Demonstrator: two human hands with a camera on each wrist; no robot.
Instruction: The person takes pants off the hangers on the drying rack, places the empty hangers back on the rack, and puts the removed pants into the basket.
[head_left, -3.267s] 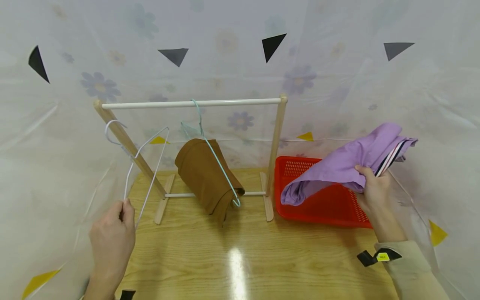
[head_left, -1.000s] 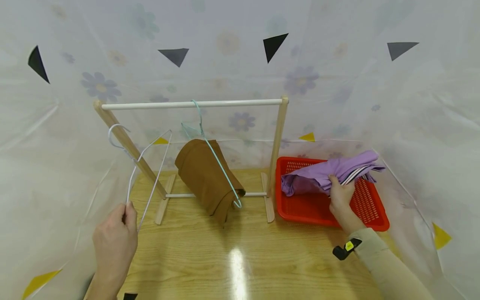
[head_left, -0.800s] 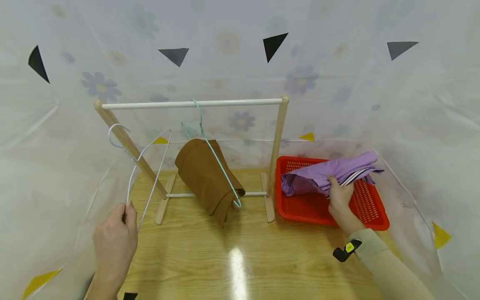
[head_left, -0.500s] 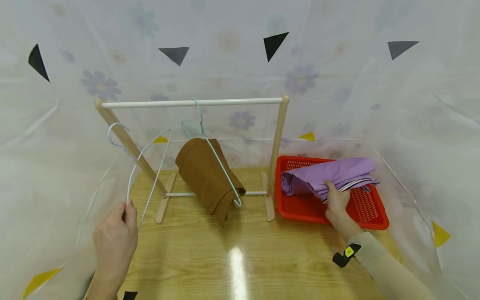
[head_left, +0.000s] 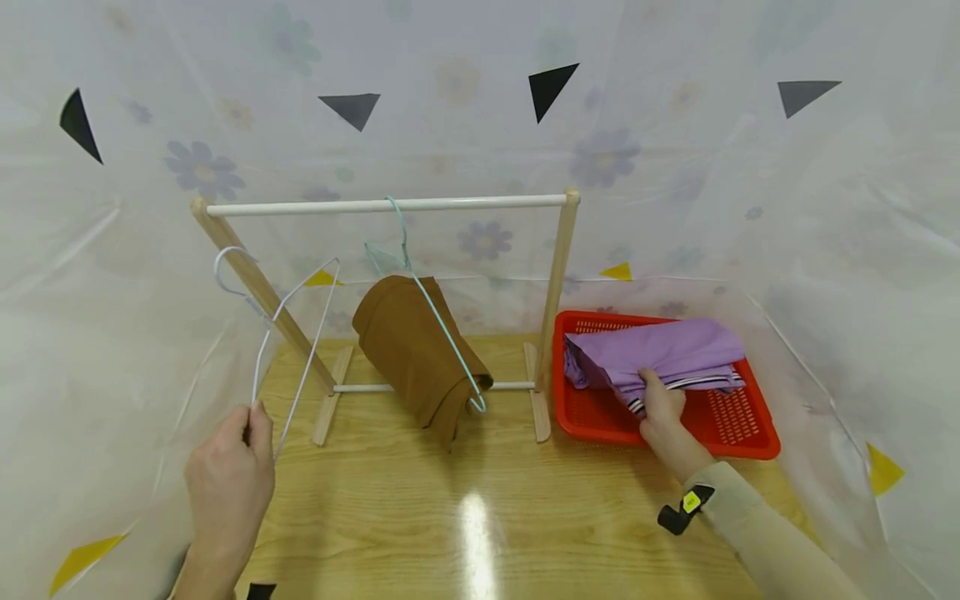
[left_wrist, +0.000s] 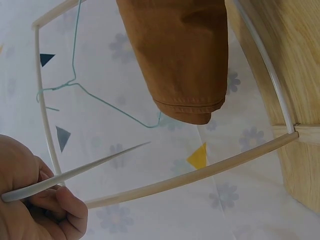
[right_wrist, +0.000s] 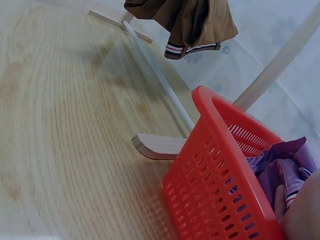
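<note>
- The purple garment [head_left: 660, 354] lies folded in the red basket [head_left: 738, 425], and the right hand [head_left: 660, 408] grips its near edge, thumb on top, fingers curled under the striped trim.
- From that hand, the basket wall sits right beneath the wrist. The rack's right post [head_left: 558, 287] and wooden foot [head_left: 536, 404] stand just to its left, between it and everything else.
- The left hand [head_left: 228, 479] pinches the bottom corner of a white wire hanger [head_left: 288, 321] and holds it up. The rack's slanted left post [head_left: 258, 292] is right behind the hanger, crossing it.
- Further in from the left hand, a brown garment [head_left: 412, 350] is draped on a teal hanger [head_left: 435, 321] hooked over the top rail [head_left: 382, 206].
- Count: two hangers (one white, one teal), two garments (purple, brown), one basket, one rack, all on the wooden table [head_left: 480, 517].
- The right wrist view shows the brown garment's striped cuff [right_wrist: 192, 48] and the basket's perforated side up close, which the head view misses. The left wrist view shows the fingers [left_wrist: 47, 200] curled around the white wire.
</note>
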